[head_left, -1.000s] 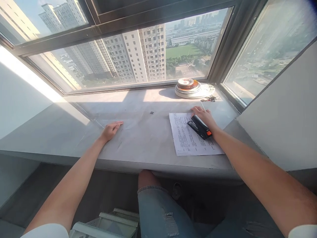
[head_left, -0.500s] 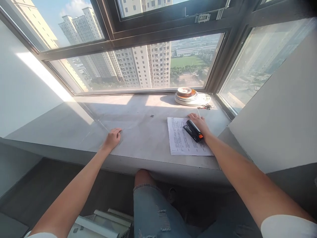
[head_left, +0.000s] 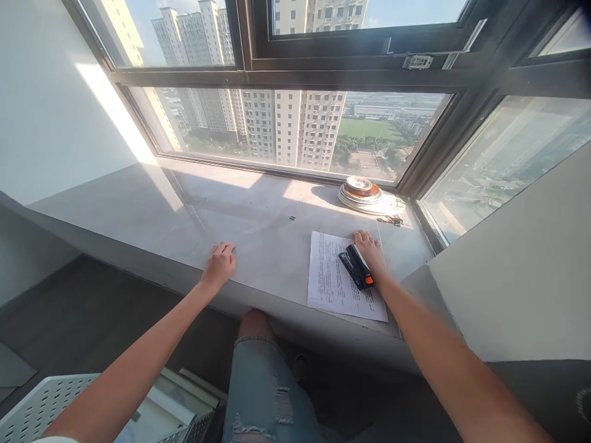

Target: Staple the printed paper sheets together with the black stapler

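A printed white sheet of paper (head_left: 330, 286) lies on the grey window ledge (head_left: 258, 227) near its front edge. A black stapler with an orange end (head_left: 355, 266) rests on the sheet. My right hand (head_left: 372, 251) lies on the sheet right beside the stapler, palm down, fingers stretched out and touching its side. My left hand (head_left: 220, 264) rests on the ledge by the front edge, fingers slightly curled, holding nothing.
A stack of plates (head_left: 362, 194) stands at the back right of the ledge with a bunch of keys (head_left: 390, 220) beside it. A few loose staples (head_left: 292, 218) lie mid-ledge. A white perforated stool or rack (head_left: 41, 403) sits on the floor at lower left.
The view has pulled back and tilted up. My left hand has slid toward the front edge of the ledge. My right hand stays by the stapler.
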The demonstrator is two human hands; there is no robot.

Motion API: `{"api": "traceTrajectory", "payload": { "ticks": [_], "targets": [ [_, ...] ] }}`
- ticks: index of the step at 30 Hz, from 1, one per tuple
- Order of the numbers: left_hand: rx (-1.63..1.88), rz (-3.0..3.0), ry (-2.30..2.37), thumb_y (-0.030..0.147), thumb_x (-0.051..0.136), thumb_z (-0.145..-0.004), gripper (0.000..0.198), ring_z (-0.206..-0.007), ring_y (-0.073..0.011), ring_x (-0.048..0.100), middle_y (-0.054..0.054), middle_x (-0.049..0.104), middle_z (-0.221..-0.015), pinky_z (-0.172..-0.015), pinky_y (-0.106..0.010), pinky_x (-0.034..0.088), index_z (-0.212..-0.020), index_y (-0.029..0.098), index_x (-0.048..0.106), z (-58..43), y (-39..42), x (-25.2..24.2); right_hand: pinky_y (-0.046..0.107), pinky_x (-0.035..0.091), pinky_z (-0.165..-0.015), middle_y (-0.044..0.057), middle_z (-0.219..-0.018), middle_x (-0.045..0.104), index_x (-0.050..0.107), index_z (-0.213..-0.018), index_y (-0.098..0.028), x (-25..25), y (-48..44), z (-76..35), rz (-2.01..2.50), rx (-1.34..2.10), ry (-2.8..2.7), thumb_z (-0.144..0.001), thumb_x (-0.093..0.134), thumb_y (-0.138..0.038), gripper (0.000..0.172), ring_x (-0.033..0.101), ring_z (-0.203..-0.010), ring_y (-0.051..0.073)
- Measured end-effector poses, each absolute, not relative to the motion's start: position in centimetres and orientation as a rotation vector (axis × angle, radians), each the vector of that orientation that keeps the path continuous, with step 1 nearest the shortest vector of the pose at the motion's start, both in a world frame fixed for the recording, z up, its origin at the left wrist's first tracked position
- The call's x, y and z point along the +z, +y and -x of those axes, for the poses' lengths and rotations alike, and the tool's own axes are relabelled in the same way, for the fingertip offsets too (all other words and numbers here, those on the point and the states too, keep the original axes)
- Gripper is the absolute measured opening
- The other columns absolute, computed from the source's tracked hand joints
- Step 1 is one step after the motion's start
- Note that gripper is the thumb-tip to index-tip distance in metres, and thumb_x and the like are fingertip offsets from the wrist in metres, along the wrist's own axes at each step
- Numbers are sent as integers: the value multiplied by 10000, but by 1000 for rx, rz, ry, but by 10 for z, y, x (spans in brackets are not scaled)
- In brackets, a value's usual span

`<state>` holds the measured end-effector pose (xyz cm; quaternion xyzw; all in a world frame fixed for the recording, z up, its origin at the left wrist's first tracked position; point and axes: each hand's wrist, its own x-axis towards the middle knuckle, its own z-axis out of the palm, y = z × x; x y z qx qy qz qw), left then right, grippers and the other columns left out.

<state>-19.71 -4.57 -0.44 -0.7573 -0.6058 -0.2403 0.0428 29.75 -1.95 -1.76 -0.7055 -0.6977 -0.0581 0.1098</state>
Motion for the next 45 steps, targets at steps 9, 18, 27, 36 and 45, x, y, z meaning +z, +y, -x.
{"api": "traceTrajectory", "payload": {
  "ticks": [9,18,27,36,45],
  "targets": [
    [-943,2207,-1998,172,436,-940,398,-1135,-296,691,-159,726,-1263,-981,-418,569,-1217,141,720,198,-53,8,550,404,-1111,196,-1405,608,603,-1214,-177,-17,-16,-301,1998,-157,-1962,-1012,389,-213,296,507,-1367,347],
    [-807,2079,-2214,368,458,-967,477,-1315,-374,568,-204,645,-1389,-1100,-506,480,-1306,119,682,261,-4,13,496,439,-1048,167,-1348,639,601,-1209,-197,-14,-16,-306,1976,-163,-1954,-998,436,-239,271,583,-1243,334],
    [-657,2283,-2361,702,382,-965,705,-1464,-375,442,-109,500,-1596,-1191,-520,355,-1491,259,533,274,-4,15,483,436,-1024,156,-1325,637,586,-1219,-208,-15,-17,-307,1998,-165,-1949,-991,439,-235,272,588,-1204,327],
    [-578,2186,-2260,577,365,-1017,582,-1441,-384,460,-145,510,-1584,-1200,-588,332,-1443,239,571,266,2,5,475,408,-1047,155,-1318,630,581,-1174,-217,-7,-19,-300,2014,-106,-1939,-988,419,-199,247,563,-1238,321],
    [-799,1931,-1992,340,392,-1001,433,-1322,-397,511,-215,566,-1407,-1102,-599,448,-1261,130,667,228,-26,14,493,334,-1135,143,-1278,639,607,-1060,-224,3,-18,-290,1882,152,-1693,-998,460,-270,166,526,-1252,309]
  ]
}}
